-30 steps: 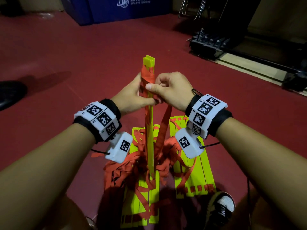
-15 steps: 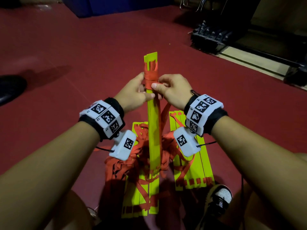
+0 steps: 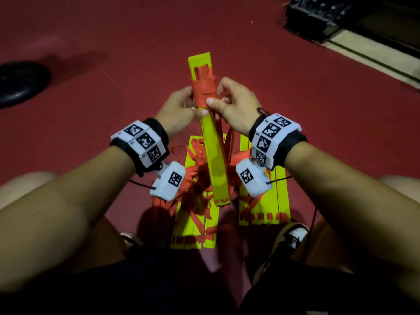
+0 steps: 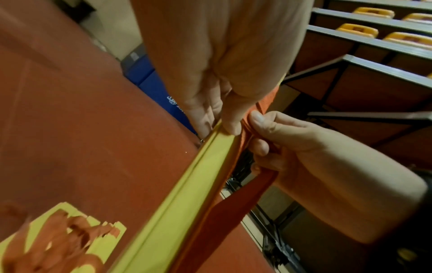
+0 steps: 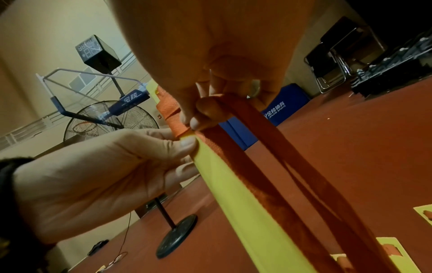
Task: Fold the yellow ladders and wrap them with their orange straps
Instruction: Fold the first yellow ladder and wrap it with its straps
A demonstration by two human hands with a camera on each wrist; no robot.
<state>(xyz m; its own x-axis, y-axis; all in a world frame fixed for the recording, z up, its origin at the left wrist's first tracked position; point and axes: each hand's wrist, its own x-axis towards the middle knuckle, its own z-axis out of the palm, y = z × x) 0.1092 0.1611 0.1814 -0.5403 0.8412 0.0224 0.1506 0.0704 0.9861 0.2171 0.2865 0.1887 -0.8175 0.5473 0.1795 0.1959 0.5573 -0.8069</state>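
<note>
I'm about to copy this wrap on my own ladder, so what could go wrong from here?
The wrapped orange strap covers only the top of the folded ladder; its lower rungs could fan apart. The left hand and right hand only pinch at the wrap's lower edge, so it may loosen. The loose strap tail could snag the strap tangle below.
</note>
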